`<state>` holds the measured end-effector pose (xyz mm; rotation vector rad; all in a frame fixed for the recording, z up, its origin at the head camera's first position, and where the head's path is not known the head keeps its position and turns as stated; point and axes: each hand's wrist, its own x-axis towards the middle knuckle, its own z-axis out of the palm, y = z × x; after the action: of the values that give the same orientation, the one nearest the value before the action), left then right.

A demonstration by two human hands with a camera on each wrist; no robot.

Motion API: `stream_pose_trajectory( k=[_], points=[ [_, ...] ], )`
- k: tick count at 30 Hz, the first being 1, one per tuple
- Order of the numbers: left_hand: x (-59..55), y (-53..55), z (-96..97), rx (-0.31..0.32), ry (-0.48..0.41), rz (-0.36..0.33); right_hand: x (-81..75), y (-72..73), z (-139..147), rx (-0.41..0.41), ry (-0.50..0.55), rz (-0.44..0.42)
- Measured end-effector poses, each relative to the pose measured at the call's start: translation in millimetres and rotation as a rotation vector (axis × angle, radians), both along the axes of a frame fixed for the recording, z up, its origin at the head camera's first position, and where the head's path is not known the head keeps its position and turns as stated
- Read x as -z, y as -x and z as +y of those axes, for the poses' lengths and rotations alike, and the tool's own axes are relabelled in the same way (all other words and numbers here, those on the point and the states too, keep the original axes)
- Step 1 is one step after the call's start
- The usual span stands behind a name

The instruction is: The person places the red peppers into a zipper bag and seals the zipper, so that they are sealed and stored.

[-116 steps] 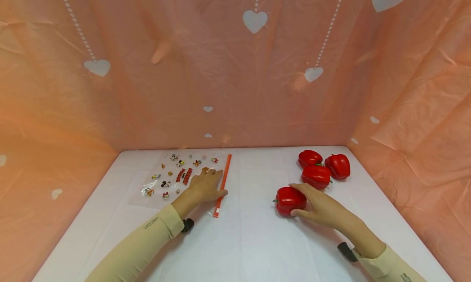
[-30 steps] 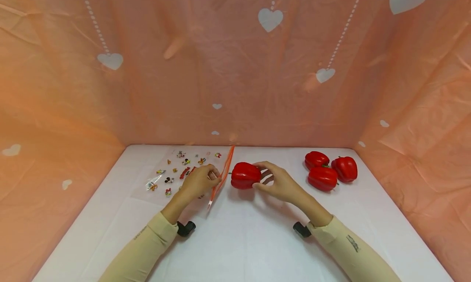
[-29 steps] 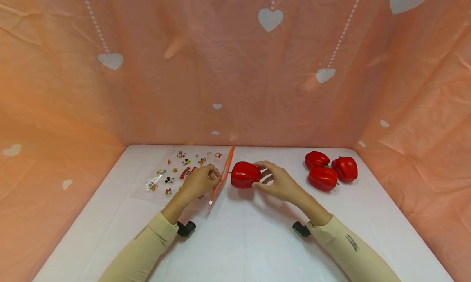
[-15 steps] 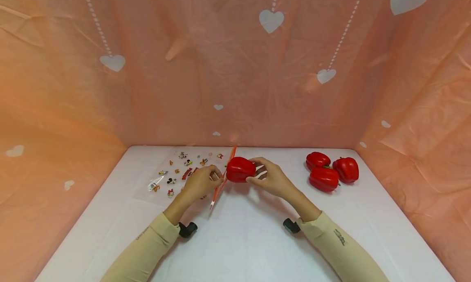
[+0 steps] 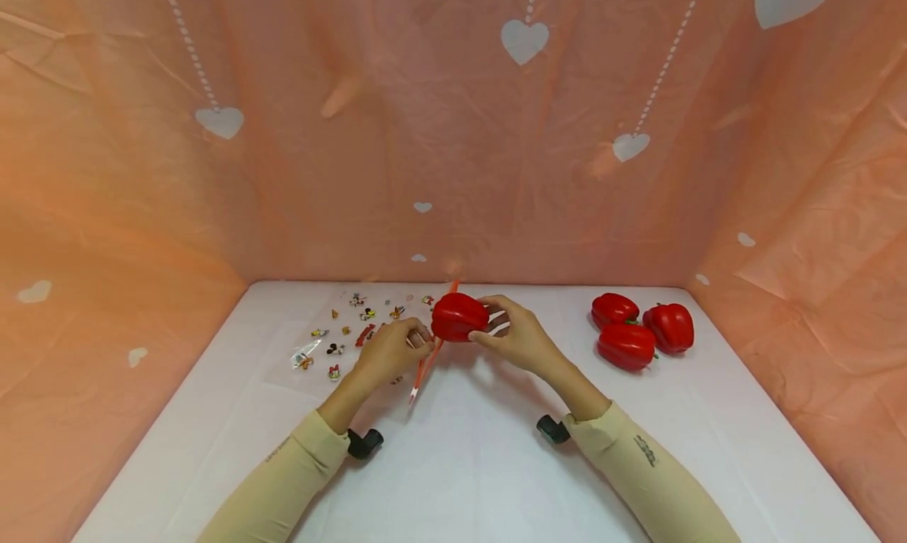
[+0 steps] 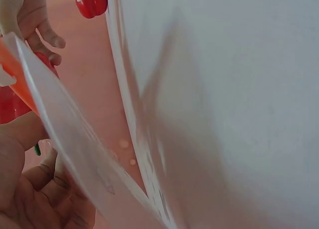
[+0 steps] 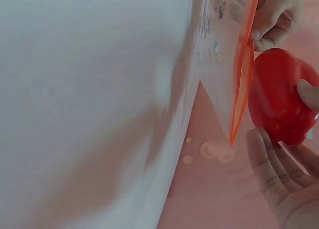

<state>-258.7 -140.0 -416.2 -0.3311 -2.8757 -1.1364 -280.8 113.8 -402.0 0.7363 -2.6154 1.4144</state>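
Note:
In the head view, my left hand (image 5: 388,348) pinches the orange-edged mouth of a clear zip bag (image 5: 319,350) printed with small cartoon figures. The bag lies flat at its left part, and its mouth is raised. My right hand (image 5: 523,338) grips a red bell pepper (image 5: 459,317) between fingers and thumb, above the table at the bag's mouth. In the right wrist view, the pepper (image 7: 281,97) is right beside the orange edge strips (image 7: 241,84), which stand slightly apart. The left wrist view shows the bag's clear side (image 6: 79,144) across my left hand (image 6: 45,189).
Three more red bell peppers, one of them in front (image 5: 627,346), sit together at the back right of the white table (image 5: 468,464). Orange cloth (image 5: 453,157) with white hearts walls the back and both sides.
My right hand has brought the pepper from the right side leftward and up to the bag. My left hand has gone from resting on the flat bag to pinching its lifted edge.

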Motion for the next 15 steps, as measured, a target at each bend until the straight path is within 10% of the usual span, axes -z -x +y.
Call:
stream_pose_trajectory(
  k=[15],
  points=[
    [-4.7,1.5,-2.2,-0.072,-0.037,0.053,5.5,-2.2,3.0,-0.001,-0.050,-0.025]
  ],
)
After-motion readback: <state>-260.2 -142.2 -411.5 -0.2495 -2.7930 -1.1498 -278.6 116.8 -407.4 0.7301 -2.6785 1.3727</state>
